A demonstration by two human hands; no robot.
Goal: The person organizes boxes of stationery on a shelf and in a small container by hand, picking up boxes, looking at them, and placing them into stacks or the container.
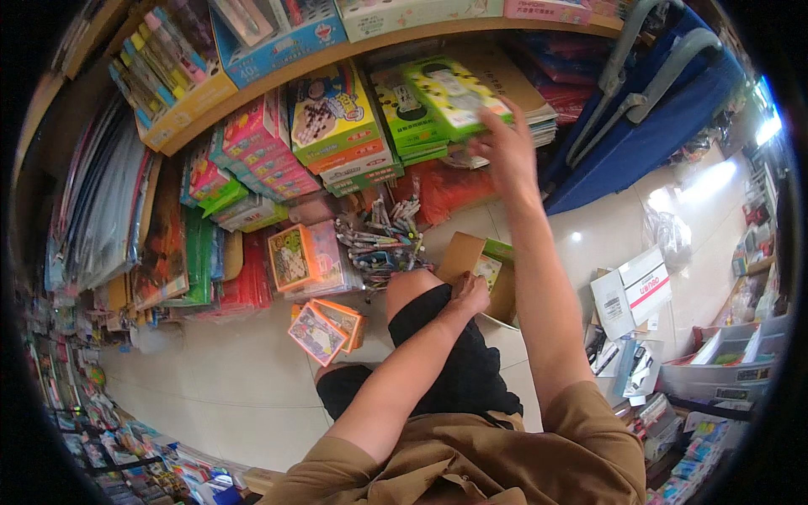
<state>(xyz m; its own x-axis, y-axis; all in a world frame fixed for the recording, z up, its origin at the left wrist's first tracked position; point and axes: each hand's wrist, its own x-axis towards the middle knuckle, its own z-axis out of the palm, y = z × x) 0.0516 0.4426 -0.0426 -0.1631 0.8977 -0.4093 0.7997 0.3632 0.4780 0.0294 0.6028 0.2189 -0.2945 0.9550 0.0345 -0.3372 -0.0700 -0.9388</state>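
My right hand [508, 148] is at the near right corner of a green and yellow board-game box [451, 91], its fingers around that corner. The box lies at an angle over a stack of similar green game boxes [404, 113] on the low shelf. Lower down, my left hand [470, 295] grips the edge of an opened cardboard carton [457, 255] on the floor beside my knee. Inside the carton a small green and white box [487, 268] shows partly; my left hand and right forearm hide some of the interior.
Left of the stack stand a yellow game box [331, 110] and pink boxes [265, 148]. Bundled pens [385, 233] and orange game boxes [322, 328] sit near my knees. A folded blue cart [644, 126] leans at right, and a white carton [631, 293] lies on the floor.
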